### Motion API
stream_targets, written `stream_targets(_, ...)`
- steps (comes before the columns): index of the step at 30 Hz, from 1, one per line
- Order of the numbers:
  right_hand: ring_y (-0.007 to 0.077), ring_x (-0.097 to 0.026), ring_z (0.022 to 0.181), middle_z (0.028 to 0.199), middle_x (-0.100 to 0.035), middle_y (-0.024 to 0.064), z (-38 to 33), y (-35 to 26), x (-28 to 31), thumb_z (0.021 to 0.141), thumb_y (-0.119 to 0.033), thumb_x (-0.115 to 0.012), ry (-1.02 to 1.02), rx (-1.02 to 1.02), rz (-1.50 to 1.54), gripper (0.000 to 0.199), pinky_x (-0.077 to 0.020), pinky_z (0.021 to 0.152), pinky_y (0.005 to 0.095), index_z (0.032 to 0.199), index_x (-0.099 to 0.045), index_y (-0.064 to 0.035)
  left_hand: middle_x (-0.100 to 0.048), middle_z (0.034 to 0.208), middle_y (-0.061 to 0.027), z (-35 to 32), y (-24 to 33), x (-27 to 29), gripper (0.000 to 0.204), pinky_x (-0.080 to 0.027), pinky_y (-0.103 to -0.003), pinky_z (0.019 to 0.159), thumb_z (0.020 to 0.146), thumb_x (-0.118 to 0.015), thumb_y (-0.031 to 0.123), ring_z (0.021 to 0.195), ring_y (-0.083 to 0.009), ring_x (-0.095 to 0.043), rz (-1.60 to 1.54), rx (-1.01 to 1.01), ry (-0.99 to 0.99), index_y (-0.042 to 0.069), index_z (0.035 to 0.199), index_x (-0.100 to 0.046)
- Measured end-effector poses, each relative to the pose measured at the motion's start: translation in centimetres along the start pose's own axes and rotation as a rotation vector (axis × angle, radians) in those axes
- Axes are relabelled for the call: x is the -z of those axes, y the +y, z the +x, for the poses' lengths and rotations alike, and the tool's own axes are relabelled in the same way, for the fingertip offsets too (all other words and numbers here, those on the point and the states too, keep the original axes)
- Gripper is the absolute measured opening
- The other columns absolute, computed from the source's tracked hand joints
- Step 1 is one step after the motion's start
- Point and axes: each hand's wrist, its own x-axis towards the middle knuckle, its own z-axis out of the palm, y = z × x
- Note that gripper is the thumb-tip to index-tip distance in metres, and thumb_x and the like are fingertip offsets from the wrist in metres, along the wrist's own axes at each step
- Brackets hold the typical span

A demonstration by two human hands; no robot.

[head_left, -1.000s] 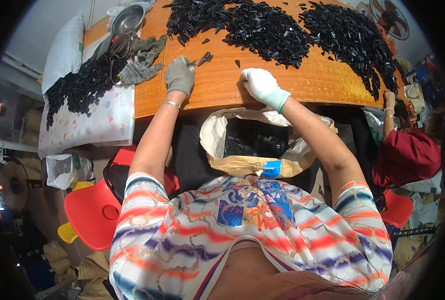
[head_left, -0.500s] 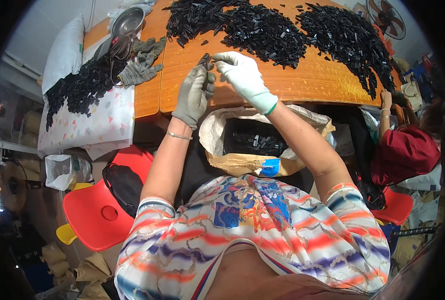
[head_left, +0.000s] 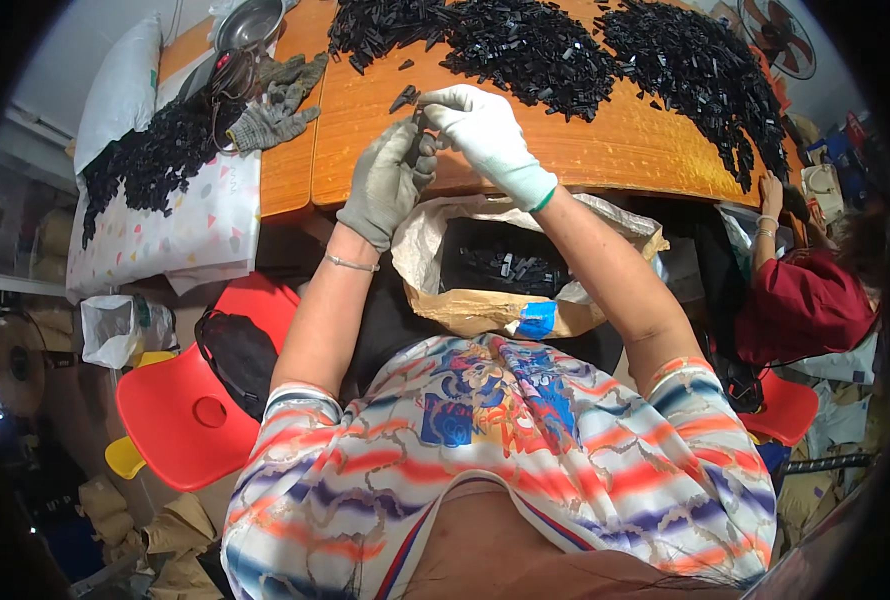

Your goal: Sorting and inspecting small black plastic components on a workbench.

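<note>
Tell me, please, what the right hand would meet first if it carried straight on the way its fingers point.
Probably the left hand: the right hand points at it, both pinching a small black part.

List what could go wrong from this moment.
The small black part is pinched between both gloved hands, left hand and right hand, above the table edge; a slip could drop it beside the open sack. The forearms could also nudge nearby loose parts off.
</note>
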Motion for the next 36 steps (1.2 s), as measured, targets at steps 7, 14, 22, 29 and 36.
stream_targets(7,0.0058,-0.060,0.069,0.089,-0.069,0.0039,0.2,1.2,0.0,0.088,-0.015,-0.062,0.005,0.020,0.025,0.023,-0.0502,0.061,0.0212,0.107,-0.065,-0.0025,-0.054,0.081,-0.0016,-0.1,-0.3,-0.5,0.017,-0.043,-0.019,0.056,0.099,-0.045,0.021,0.065,-0.0069,-0.050,0.004,0.006,0.012,0.005,0.103,-0.052)
stream_targets(14,0.0195,-0.064,0.080,0.094,-0.068,0.0114,-0.9,1.8,-0.9,0.088,-0.017,-0.059,0.059,0.126,-0.189,0.024,-0.0505,0.071,0.0309,0.107,-0.062,-0.0023,-0.051,0.075,0.0017,-0.1,-1.4,-0.7,0.019,-0.034,-0.017,0.049,0.098,-0.047,0.021,0.057,-0.0031,-0.042,0.327,-0.200,0.103,0.003,0.102,-0.052)
stream_targets(22,0.0351,-0.063,0.074,0.080,-0.063,0.0157,-0.4,1.5,-0.7,0.082,-0.015,-0.060,0.097,0.501,-0.767,0.011,-0.0502,0.065,0.0425,0.089,-0.058,-0.0065,-0.050,0.072,0.0036,0.3,-2.1,-1.8,0.021,-0.033,-0.019,0.048,0.096,-0.047,0.019,0.058,-0.0023,-0.040,0.524,-0.375,0.262,0.001,0.095,-0.057)
stream_targets(29,0.0371,-0.062,0.068,0.074,-0.063,0.0158,0.4,2.1,1.0,0.082,-0.019,-0.060,0.110,0.444,-0.780,0.012,-0.0496,0.060,0.0442,0.086,-0.058,-0.0083,-0.042,0.056,0.0038,1.8,-2.5,-3.5,0.024,-0.028,-0.022,0.037,0.096,-0.046,0.020,0.043,-0.0053,-0.036,0.326,-0.170,0.245,0.006,0.077,-0.052)
stream_targets(36,0.0282,-0.067,0.076,0.084,-0.069,0.0121,0.7,1.4,2.4,0.086,-0.025,-0.058,0.117,0.196,-0.713,0.022,-0.0521,0.071,0.0354,0.100,-0.063,-0.0092,-0.047,0.066,0.0025,2.5,-1.3,-4.3,0.020,-0.032,-0.020,0.045,0.097,-0.047,0.021,0.050,-0.0052,-0.039,0.321,-0.118,0.119,0.006,0.085,-0.052)
